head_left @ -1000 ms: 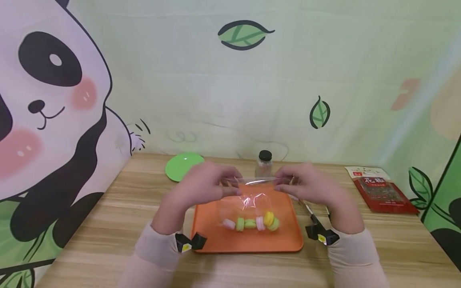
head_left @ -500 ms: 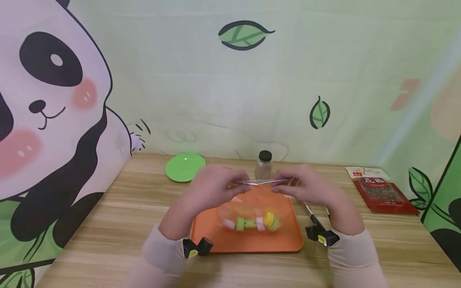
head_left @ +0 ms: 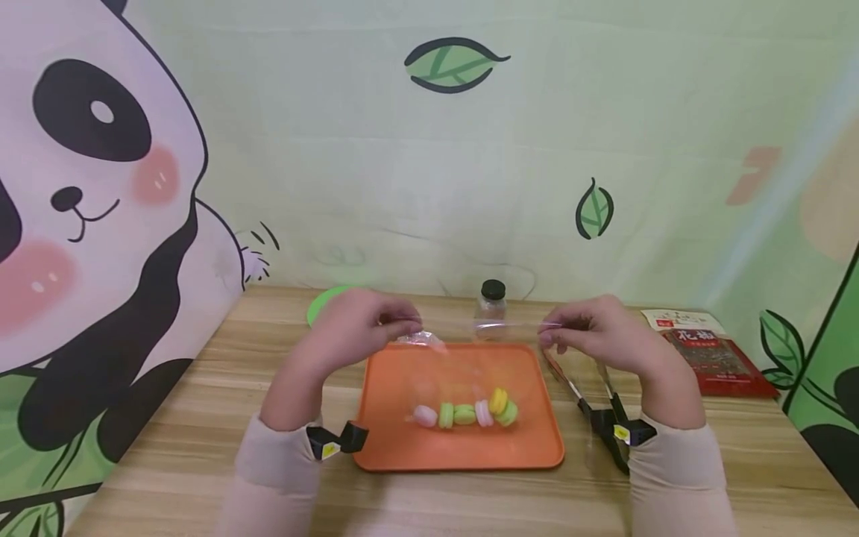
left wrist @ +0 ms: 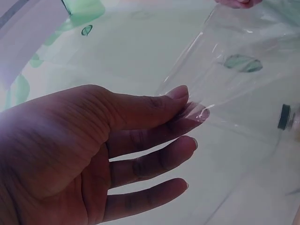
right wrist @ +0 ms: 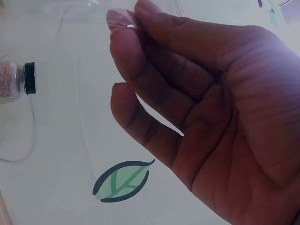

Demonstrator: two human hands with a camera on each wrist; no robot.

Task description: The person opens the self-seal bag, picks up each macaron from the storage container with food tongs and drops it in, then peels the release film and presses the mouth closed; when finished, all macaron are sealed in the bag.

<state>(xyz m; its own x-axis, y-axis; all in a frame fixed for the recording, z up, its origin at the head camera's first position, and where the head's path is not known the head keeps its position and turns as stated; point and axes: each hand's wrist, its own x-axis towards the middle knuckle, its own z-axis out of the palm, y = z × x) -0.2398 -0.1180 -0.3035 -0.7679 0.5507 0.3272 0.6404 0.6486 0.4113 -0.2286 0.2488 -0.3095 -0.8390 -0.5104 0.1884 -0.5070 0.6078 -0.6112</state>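
A thin clear plastic film (left wrist: 206,79) is stretched between my two hands above an orange tray (head_left: 396,455). In the left wrist view, my left hand (head_left: 352,332) pinches one corner of it between thumb and forefinger, the other fingers loosely bent. The opposite corner is pinched by my right hand (head_left: 600,335), its thumb and fingertips on the film in the right wrist view. Below, a row of pink, green and yellow macarons (head_left: 464,415) lies across the tray, with a yellow one resting on top at the right end. The film overlaps them in the head view.
Behind the tray stands a glass jar (head_left: 492,306) with a black lid. A green plate (head_left: 321,302) is partly hidden by my left hand. Tongs (head_left: 570,384) with black handles lie right of the tray, near my right wrist. A red spice packet (head_left: 718,365) lies at the far right.
My hands came closer together half a second ago and are now farther apart, left hand to the left and right hand to the right, drawing the film's edge wider. The macarons stay on the tray.
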